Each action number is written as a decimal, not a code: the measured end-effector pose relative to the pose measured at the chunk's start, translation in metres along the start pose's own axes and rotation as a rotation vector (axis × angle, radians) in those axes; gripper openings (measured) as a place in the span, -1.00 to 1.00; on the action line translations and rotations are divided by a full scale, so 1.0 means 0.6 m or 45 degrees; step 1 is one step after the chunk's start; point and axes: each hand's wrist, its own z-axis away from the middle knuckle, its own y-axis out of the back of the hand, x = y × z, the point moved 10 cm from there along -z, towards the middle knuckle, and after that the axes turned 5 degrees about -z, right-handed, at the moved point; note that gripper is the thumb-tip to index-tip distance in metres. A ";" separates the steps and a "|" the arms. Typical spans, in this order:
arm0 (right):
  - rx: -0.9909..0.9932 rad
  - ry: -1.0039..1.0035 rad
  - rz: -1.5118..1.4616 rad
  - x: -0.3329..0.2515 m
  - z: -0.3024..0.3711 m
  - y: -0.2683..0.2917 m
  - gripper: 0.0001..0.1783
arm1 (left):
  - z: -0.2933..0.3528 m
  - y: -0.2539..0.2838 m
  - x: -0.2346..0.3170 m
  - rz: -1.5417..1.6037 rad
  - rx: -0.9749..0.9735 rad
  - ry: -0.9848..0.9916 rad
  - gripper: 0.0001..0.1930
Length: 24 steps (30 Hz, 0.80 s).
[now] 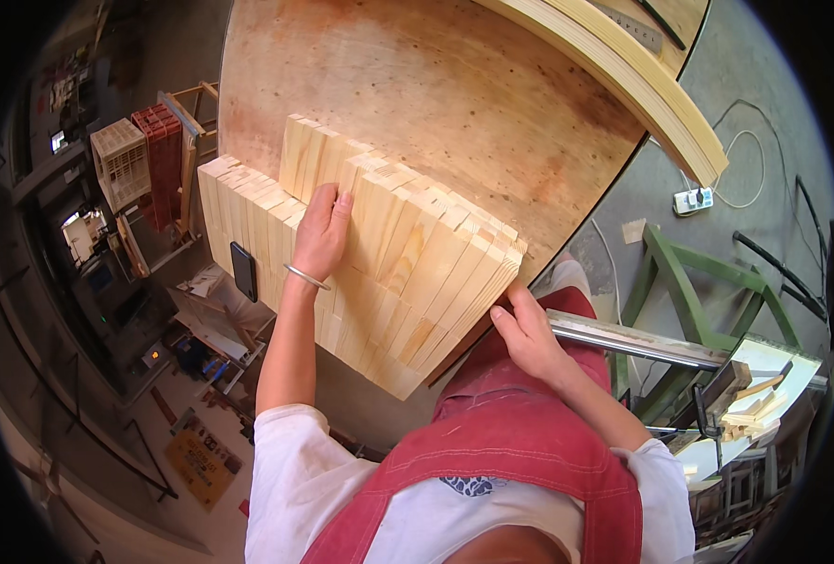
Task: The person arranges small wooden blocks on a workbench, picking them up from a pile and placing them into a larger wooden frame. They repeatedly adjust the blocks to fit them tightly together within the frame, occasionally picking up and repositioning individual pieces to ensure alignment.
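Pale wooden strips are packed side by side in a block, with a raised part standing above the row of strips at its left. My left hand, a bangle on its wrist, rests against the raised strips where they meet the lower row. Its fingers are stretched out and close together, the thumb toward the right. At the right lower end of the block, my right hand touches the end strips with its fingers, thumb held apart. Some of its fingertips are hidden by the wood. A dark phone lies against the lower row.
Beneath the strips is a plywood tabletop. Curved laminated wood crosses its far right, beside a metal ruler. A green metal stand, power strip and cables are on the right. Crates stand at left.
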 end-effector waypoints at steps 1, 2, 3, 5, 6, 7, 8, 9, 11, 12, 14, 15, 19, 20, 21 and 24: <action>-0.001 -0.006 0.005 0.001 0.001 0.000 -0.61 | 0.000 0.002 0.003 0.013 0.000 0.002 -0.65; -0.008 -0.007 0.004 -0.001 0.000 0.000 -0.61 | -0.001 0.002 0.003 0.008 -0.016 0.012 -0.65; -0.016 -0.008 0.004 -0.003 -0.002 0.000 -0.61 | -0.001 0.003 0.003 0.002 -0.032 0.021 -0.65; -0.027 -0.012 0.013 -0.001 -0.003 -0.001 -0.61 | -0.002 0.000 0.001 0.011 -0.031 0.013 -0.64; -0.030 -0.015 0.023 0.003 -0.004 -0.001 -0.61 | -0.005 -0.004 -0.003 0.026 -0.014 -0.004 -0.64; -0.033 -0.019 0.032 0.005 -0.004 -0.001 -0.62 | -0.004 -0.006 -0.005 0.041 0.002 -0.020 -0.64; -0.024 -0.005 0.021 0.003 -0.006 0.002 -0.62 | -0.004 -0.005 0.000 0.049 -0.001 -0.011 -0.63; -0.015 0.009 0.009 0.000 -0.008 0.003 -0.63 | -0.004 0.000 0.008 0.057 -0.005 -0.001 -0.63; 0.008 0.014 0.013 -0.004 -0.012 0.005 -0.65 | -0.002 0.001 0.013 0.037 0.021 -0.006 -0.63; 0.022 0.005 0.028 -0.006 -0.015 0.005 -0.66 | 0.001 0.000 0.011 0.009 0.050 -0.021 -0.63; 0.036 -0.039 0.069 -0.005 -0.019 0.005 -0.68 | 0.003 0.002 0.013 -0.016 0.098 -0.042 -0.64; 0.036 -0.073 0.095 -0.003 -0.019 0.005 -0.69 | 0.004 0.002 0.015 -0.014 0.116 -0.047 -0.64; 0.034 -0.054 0.053 0.001 -0.019 0.011 -0.74 | 0.003 0.005 0.026 -0.008 0.140 -0.020 -0.63; 0.025 -0.043 0.034 0.005 -0.018 0.011 -0.74 | 0.003 0.003 0.026 0.020 0.135 -0.014 -0.63; 0.065 -0.051 0.044 0.009 -0.016 0.018 -0.73 | 0.002 0.002 0.025 0.048 0.130 -0.008 -0.63; 0.111 -0.077 0.185 0.015 -0.026 0.014 -0.72 | 0.000 -0.001 0.020 0.050 0.105 -0.009 -0.65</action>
